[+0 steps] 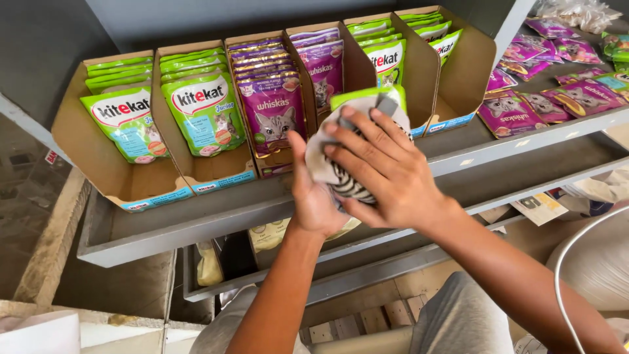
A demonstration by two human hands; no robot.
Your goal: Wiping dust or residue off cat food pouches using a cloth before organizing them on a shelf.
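Observation:
My left hand (313,200) holds a green pet-food pouch (367,97) from below, in front of the shelf; only the pouch's top edge shows. My right hand (388,172) lies over the pouch's front with fingers spread, pressing a grey-white cloth (320,164) with a black-and-white striped part against it. Both hands are just in front of the cardboard display boxes (114,177) on the grey metal shelf (216,219). The boxes hold upright rows of green pouches (204,111) and purple pouches (274,111).
Loose purple pouches (524,105) lie flat on the shelf to the right. A lower shelf holds pale yellow bags (268,234). At the right are a white sack (599,262) and a white cable (562,275). A stone floor (26,196) lies to the left.

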